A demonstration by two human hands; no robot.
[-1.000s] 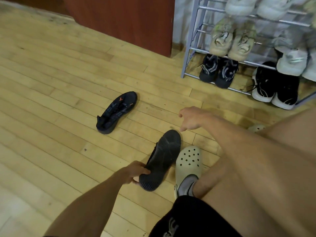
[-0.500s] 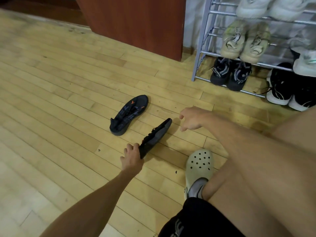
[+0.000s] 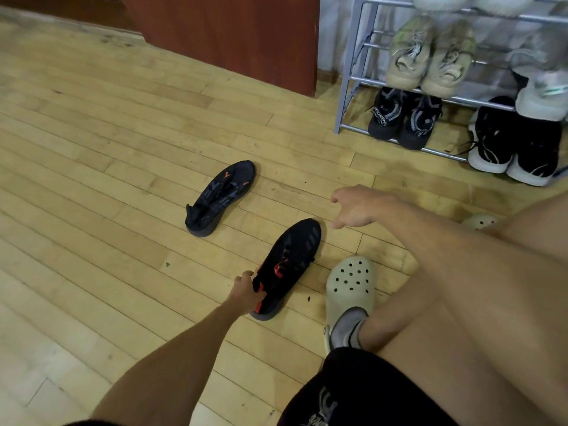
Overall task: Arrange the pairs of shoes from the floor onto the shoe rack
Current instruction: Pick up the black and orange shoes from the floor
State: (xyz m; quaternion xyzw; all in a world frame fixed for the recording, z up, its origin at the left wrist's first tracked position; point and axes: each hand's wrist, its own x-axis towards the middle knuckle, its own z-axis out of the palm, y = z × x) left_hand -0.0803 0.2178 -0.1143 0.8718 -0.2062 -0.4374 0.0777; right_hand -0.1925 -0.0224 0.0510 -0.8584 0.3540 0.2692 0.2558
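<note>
**Inspector:** State of the hands?

**Officer:** The left hand (image 3: 246, 292) grips the near shoe (image 3: 289, 265) at its heel, fingers curled over the collar. The right hand (image 3: 356, 207) hovers above the floor with its fingers loosely spread, holding nothing.

**Inspector:** Location of the shoes?

**Officer:** The near shoe, black with red marks, sits sole-down on the floor, toe toward the shoe rack (image 3: 345, 72) at upper right. The far shoe (image 3: 219, 198), dark with an orange mark, lies apart from it, up and to the left.

**Inspector:** Surroundings and obstructions?

**Officer:** A pale clog (image 3: 350, 287), worn over a grey sock, stands just beside the near shoe on its right. A second clog (image 3: 479, 222) is mostly hidden behind the leg. The right hand sits between the near shoe and the rack. On the rack, the beige sneakers (image 3: 430, 56) occupy a middle tier and the dark pair (image 3: 402, 118) sits directly below. The black-and-white pair (image 3: 516, 149) is further right.

**Inspector:** Surface and room?

**Officer:** The wooden floor (image 3: 92, 149) is light planks, scuffed and speckled. A reddish-brown panel (image 3: 230, 35) stands left of the rack.

**Inspector:** Writing?

**Officer:** There is white lettering on one shoe of the dark pair, not fully legible. The print on the black shorts (image 3: 353, 392) is unreadable.
</note>
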